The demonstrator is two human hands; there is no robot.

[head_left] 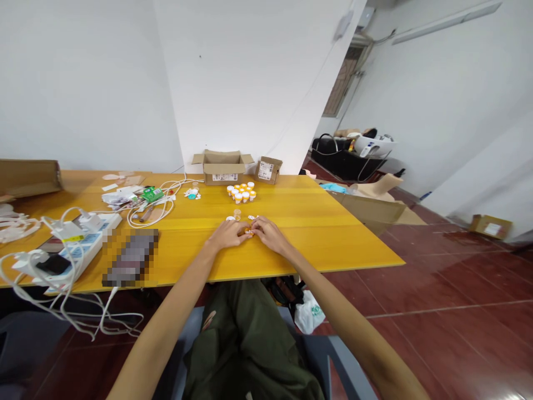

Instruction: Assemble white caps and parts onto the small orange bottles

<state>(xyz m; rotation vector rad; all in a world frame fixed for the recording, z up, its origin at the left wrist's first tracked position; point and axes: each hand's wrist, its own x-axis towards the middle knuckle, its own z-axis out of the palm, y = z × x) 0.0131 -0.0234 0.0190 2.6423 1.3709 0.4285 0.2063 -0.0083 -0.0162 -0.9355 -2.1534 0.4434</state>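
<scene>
My left hand [230, 234] and my right hand [268, 232] meet above the yellow tabletop, near its front edge. The fingers of both are closed around a small orange-and-white piece [249, 230]. Fingertips cover most of it, so its exact kind is hidden. Just beyond my left hand stands a small clear cup [237, 214] with a white round piece [230, 218] beside it. Small white pieces [251, 217] lie behind my right fingers. Farther back, several small white-and-orange tubs [241, 193] are grouped close together.
An open cardboard box [225, 166] and a smaller box [267, 170] stand against the wall. To the left are a power strip [91, 241] with tangled cables, a blurred-out phone [132, 258] and a pile of packets [129, 197]. Small loose parts [192, 194] lie behind.
</scene>
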